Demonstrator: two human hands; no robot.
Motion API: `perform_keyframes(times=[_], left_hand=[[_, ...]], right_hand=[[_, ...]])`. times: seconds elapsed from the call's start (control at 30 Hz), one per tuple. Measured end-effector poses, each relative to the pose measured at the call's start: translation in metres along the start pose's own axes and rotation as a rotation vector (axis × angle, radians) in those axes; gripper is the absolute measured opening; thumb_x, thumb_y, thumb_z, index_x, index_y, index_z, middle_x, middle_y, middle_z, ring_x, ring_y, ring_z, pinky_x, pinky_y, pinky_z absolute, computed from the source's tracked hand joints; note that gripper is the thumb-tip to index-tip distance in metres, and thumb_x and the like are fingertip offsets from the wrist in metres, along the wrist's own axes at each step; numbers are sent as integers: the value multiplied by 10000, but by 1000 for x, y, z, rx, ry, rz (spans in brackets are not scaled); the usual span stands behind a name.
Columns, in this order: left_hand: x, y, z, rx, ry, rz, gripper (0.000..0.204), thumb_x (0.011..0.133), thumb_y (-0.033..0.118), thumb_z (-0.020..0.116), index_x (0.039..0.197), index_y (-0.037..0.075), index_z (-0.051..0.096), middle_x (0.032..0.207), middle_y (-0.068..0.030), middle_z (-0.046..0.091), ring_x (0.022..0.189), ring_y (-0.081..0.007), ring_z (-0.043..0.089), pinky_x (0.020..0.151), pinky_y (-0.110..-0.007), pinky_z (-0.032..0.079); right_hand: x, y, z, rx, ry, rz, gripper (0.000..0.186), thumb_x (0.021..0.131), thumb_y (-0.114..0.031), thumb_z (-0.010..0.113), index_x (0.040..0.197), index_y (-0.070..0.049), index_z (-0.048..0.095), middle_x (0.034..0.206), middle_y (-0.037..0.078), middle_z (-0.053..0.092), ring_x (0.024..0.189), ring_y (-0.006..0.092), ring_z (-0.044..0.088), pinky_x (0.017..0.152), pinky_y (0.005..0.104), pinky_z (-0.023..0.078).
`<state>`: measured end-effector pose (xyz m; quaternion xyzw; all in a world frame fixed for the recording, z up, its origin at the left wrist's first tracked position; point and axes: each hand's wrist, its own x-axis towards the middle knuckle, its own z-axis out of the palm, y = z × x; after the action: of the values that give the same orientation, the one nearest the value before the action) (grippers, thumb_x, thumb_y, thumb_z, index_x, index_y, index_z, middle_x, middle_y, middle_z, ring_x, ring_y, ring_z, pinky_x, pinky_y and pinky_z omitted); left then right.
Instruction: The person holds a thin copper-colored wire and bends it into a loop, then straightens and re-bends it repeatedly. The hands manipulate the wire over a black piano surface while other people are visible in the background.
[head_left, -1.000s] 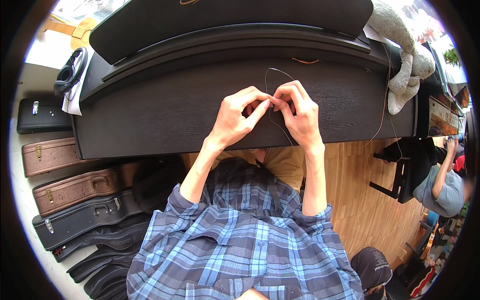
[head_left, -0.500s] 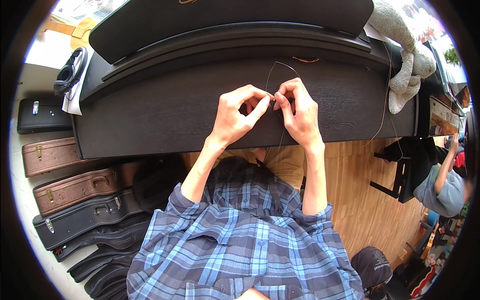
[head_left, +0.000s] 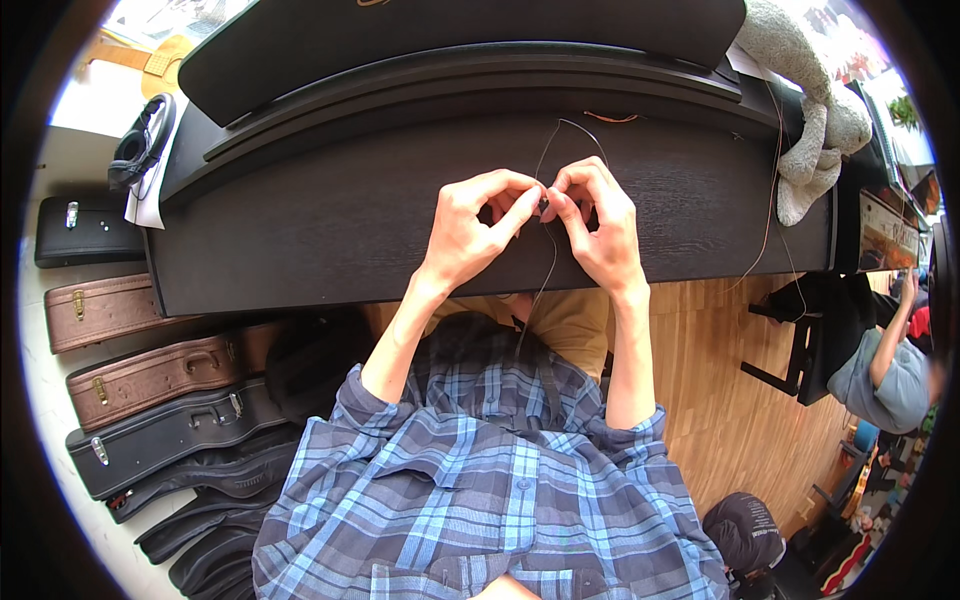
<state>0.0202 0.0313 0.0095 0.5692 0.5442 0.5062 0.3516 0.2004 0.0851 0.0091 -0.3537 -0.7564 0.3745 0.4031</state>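
Head view: the left hand (head_left: 470, 235) and right hand (head_left: 598, 230) meet over the closed dark piano lid (head_left: 330, 215), each grip pinched shut on a thin dark wire (head_left: 552, 265). Fingertips nearly touch around it. The wire loops upward above the hands and trails down toward the plaid shirt (head_left: 480, 480).

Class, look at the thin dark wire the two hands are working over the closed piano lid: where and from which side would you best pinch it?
Pinch the thin wire just below the left hand and right hand, probably from the side: there it hangs fairly straight and free, while above them it arcs loosely over the piano lid.
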Motion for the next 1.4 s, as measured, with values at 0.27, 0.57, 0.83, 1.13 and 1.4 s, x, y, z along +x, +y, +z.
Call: perform_keyframes(times=[0.27,0.57,0.83,1.13,1.4], left_hand=[[1,0,2,-58,11,-11,120,980,127,734,1056,42,773,815,-48,766,601,-74,649,535,-227,480],[0,1,1,-18,10,-11,125,965,124,755,1057,40,771,824,-48,764,606,-76,654,545,-221,492],[0,3,-1,-53,11,-50,137,974,133,752,1057,24,755,825,-41,754,636,-78,669,596,-219,507],[0,4,-1,-29,25,-36,131,968,127,755,1054,29,758,823,-43,756,635,-81,673,588,-225,512],[-1,3,-2,-30,5,34,152,932,132,790,1054,46,764,880,-36,768,671,-79,680,578,-222,508]], right_hand=[[1,4,-2,75,34,-40,122,892,-66,807,976,-64,719,957,21,689,748,108,732,535,239,460],[2,2,-6,30,38,-81,147,785,-41,878,896,-78,790,940,27,694,804,111,688,599,236,520],[3,2,-6,24,29,-118,221,739,-49,913,917,-96,791,934,19,739,823,112,694,584,241,493],[3,0,-6,7,27,-105,179,789,-44,878,938,-90,791,920,19,755,813,103,701,586,233,480],[1,0,-8,56,8,-38,204,816,-39,858,997,-97,784,891,2,757,801,95,720,616,227,470]])
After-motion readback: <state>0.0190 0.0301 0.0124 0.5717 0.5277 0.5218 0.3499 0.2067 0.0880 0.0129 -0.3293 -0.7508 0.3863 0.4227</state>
